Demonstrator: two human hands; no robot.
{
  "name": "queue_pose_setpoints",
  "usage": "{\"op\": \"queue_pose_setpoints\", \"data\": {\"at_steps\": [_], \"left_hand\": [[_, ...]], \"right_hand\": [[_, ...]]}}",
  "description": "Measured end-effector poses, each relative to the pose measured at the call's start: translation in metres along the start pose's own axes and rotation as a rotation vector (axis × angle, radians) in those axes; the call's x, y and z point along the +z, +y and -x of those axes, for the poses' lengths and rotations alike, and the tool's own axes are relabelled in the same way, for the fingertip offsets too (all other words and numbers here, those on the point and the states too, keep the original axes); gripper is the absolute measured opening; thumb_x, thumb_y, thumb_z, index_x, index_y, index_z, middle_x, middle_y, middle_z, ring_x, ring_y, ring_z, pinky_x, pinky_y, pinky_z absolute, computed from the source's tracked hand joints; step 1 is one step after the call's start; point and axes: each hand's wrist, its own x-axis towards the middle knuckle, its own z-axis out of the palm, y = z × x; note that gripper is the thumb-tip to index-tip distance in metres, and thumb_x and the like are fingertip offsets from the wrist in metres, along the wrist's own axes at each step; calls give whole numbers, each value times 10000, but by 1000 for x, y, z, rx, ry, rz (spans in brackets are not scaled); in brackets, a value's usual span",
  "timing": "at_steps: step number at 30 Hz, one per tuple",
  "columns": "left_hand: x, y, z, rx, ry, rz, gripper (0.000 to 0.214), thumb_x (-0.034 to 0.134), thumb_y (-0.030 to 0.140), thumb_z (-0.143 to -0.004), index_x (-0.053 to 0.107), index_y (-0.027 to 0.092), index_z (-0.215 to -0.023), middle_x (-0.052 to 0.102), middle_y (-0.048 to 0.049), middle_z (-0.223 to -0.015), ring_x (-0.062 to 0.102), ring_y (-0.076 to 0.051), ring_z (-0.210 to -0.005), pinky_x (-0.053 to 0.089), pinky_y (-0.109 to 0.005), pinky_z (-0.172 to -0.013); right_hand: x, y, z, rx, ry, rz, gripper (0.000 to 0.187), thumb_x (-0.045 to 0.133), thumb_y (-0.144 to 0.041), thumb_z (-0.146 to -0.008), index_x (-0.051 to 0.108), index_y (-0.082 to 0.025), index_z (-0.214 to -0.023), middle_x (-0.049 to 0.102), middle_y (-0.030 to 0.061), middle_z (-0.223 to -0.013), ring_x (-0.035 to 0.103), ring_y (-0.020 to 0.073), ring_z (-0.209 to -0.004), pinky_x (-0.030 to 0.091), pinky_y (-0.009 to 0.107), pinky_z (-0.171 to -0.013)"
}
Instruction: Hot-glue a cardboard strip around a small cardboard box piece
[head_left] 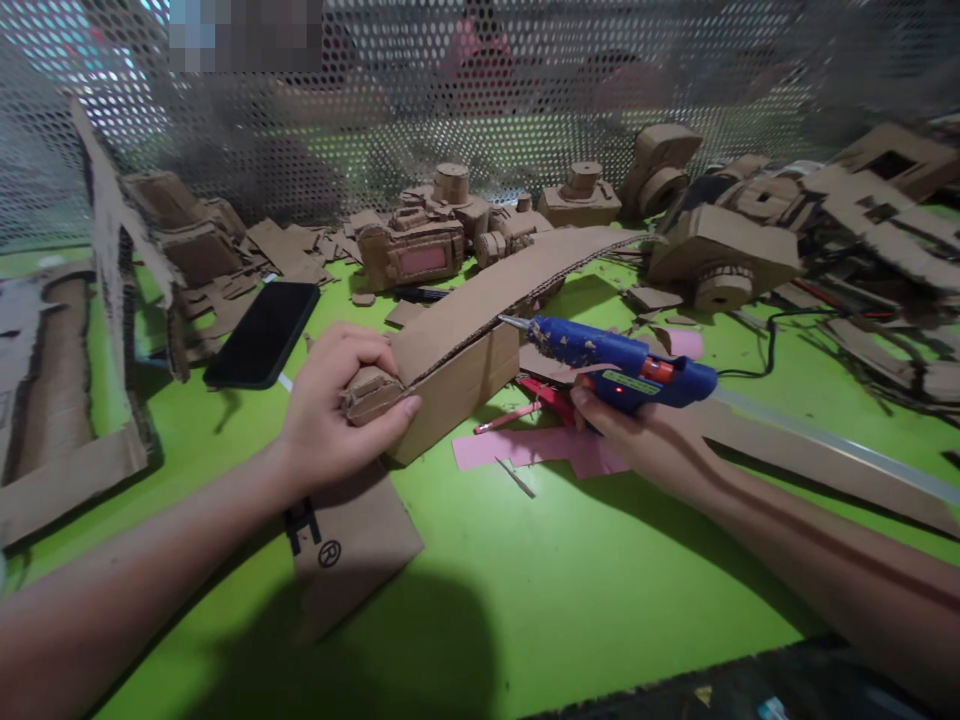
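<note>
My left hand [337,405] is closed around the near end of a cardboard piece [457,375], a small box with a long corrugated strip [525,270] laid over its top. My right hand [634,435] grips a blue hot glue gun [622,365] with a red light on its side. The gun's metal nozzle [514,322] touches the seam where the strip meets the box. Pink paper scraps [540,450] lie on the green table [525,580] under the gun.
A black phone [262,335] lies left of my left hand. Cardboard camera models [411,250] and scraps crowd the back by a perforated metal screen [480,100]. A flat cardboard sheet [352,545] lies under my left wrist. Black cables [772,345] and cardboard parts fill the right.
</note>
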Motion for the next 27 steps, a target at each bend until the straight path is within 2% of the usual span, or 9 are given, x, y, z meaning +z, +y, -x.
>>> {"op": "queue_pose_setpoints", "data": {"at_steps": [3,9,14,21,27], "left_hand": [[0,1,0,3,6,-4,172,739,215,-865,608,267,-963,691,-12,-935,691,-221,-908,567,-401,-790],[1,0,0,1,17,-5,176,738,219,-859,606,271,-964,696,-20,-937,701,-241,-916,571,-417,-785],[0,0,0,-8,9,1,165,732,226,-860,609,272,-960,691,-9,-928,696,-233,-904,560,-402,-788],[0,1,0,-58,-9,-39,130,708,275,-863,598,288,-931,713,-16,-912,707,-251,-897,594,-428,-789],[0,0,0,-25,7,-36,135,716,259,-864,604,283,-936,704,-9,-909,698,-242,-883,582,-415,-769]], "right_hand": [[0,3,-1,-2,-8,6,360,757,-616,-770,624,-284,-811,738,51,-767,705,262,-742,632,403,-647],[-1,1,-2,8,-4,7,381,766,-616,-752,615,-277,-839,748,71,-803,738,292,-801,661,432,-703],[-2,-2,-2,38,-9,41,420,737,-676,-735,576,-291,-783,717,52,-736,706,268,-745,661,426,-703],[-2,5,-4,25,-2,1,454,788,-687,-721,594,-283,-791,720,52,-757,709,270,-747,647,421,-679],[-2,3,-5,13,5,11,440,765,-691,-719,573,-298,-772,694,49,-727,706,271,-730,666,436,-702]]}}
